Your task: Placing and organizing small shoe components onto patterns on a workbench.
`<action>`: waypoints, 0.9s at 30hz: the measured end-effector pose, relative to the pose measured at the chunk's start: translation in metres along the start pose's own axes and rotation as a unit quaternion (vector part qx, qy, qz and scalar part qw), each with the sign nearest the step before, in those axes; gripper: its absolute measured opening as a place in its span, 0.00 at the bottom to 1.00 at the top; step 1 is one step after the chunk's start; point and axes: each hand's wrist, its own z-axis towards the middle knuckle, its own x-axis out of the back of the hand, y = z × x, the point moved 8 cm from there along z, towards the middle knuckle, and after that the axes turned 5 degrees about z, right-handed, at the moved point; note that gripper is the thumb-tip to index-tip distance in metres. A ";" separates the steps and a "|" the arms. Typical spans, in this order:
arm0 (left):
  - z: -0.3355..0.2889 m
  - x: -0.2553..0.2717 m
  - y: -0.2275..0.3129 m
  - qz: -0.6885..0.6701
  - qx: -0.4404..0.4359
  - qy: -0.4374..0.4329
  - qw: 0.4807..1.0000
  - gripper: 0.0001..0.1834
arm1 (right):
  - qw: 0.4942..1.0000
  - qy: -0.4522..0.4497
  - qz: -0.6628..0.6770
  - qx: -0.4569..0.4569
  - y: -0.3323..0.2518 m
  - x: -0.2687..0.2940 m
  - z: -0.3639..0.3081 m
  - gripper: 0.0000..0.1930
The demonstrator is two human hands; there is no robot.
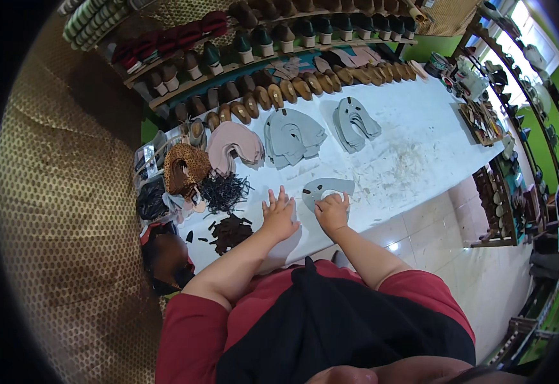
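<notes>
A single grey, curved shoe upper (318,187) lies on the white table in front of me, with a small dark mark at its left end. The fingers of my right hand (332,212) are bent and closed on the near edge of that upper. Just to the left, my left hand (280,216) is held over the table with its fingers spread, holding nothing. Beyond them are a stack of grey uppers (290,142) and a smaller grey stack (350,125), each with dark pieces on top. A pile of dark brown strips (231,234) lies left of my left forearm.
Pink uppers (231,142), a leopard-print piece (185,166) and black strips (223,192) lie at the left. Brown shoe lasts (300,88) line the table's back, below shelves of shoes. Scraps (409,160) litter the right; a tool rack (479,125) stands at the far right corner.
</notes>
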 end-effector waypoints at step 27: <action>0.076 0.002 0.022 -0.088 -0.040 0.044 0.994 0.07 | 0.971 -0.232 -0.049 0.018 0.002 0.005 -0.013 0.25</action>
